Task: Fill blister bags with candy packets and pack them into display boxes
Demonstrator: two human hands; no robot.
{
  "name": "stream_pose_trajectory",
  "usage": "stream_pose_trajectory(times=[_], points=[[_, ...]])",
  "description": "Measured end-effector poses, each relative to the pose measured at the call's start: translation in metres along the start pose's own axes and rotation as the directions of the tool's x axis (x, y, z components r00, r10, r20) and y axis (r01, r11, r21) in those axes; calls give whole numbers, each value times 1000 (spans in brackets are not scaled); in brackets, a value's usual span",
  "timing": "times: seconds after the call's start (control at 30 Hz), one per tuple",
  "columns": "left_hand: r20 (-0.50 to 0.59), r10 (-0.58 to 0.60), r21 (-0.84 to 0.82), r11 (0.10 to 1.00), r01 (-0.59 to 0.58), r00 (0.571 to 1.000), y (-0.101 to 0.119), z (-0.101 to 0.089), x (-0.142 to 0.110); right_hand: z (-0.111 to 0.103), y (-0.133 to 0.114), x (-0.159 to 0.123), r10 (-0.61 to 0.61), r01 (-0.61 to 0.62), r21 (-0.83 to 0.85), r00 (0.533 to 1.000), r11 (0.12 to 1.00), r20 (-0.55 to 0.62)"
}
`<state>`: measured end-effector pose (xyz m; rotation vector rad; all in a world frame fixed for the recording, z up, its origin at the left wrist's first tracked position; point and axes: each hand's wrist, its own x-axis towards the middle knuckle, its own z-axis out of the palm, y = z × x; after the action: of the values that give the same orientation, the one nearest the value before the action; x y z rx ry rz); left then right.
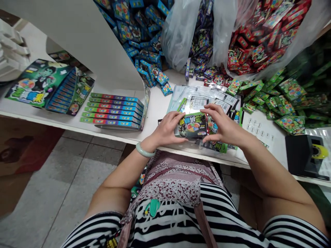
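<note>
Near the front edge of the white table, a black-and-green candy box [193,128] with large printed lettering is between my hands. My left hand [169,129], with a pale green bangle at the wrist, grips its left end, thumb along the lower edge and fingers at the upper. At its right end, my right hand [223,125] curves round with thumb and fingertips at the two corners. Beneath lie clear plastic sleeves [178,94] and flat printed packs with barcode labels [199,102], partly hidden by the hands.
Left stand a stack of multicoloured boxes [112,113] and a green display box [33,82]. Behind lie heaps of small blue boxes [147,55], purple boxes [203,41], red boxes [258,51] and green boxes [289,89]. A tape dispenser [297,155] and round stickers [257,131] are right.
</note>
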<state>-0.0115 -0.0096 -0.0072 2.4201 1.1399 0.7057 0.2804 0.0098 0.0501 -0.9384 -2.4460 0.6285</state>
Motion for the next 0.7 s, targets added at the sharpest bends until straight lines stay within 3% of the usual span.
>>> stream_pose_trajectory(times=[0.1, 0.2, 0.27, 0.33, 0.43, 0.57, 0.7], points=[[-60, -31, 22, 999, 33, 998, -1, -1, -3, 9, -11, -2, 63, -64, -6, 991, 998, -116], [-78, 1, 18, 1000, 0, 997, -2, -1, -3, 13, -18, 0, 58, -55, 65, 997, 996, -45], [-68, 9, 16, 1000, -8, 998, -3, -2, -2, 12, -10, 9, 92, -81, 172, 994, 982, -57], [-72, -12, 13, 1000, 13, 997, -5, -4, -3, 8, 14, 26, 234, -193, 238, 959, 952, -158], [-100, -31, 0, 1000, 32, 995, -8, -9, -6, 0, 72, 66, 461, -441, 135, 838, 887, -293], [-80, -32, -10, 999, 32, 996, -9, -15, -11, 1, 138, 128, 567, -614, -236, 788, 753, -240], [-36, -57, -13, 998, 56, 998, -8, -19, -13, 15, 161, 167, 663, -696, -382, 710, 609, -237]])
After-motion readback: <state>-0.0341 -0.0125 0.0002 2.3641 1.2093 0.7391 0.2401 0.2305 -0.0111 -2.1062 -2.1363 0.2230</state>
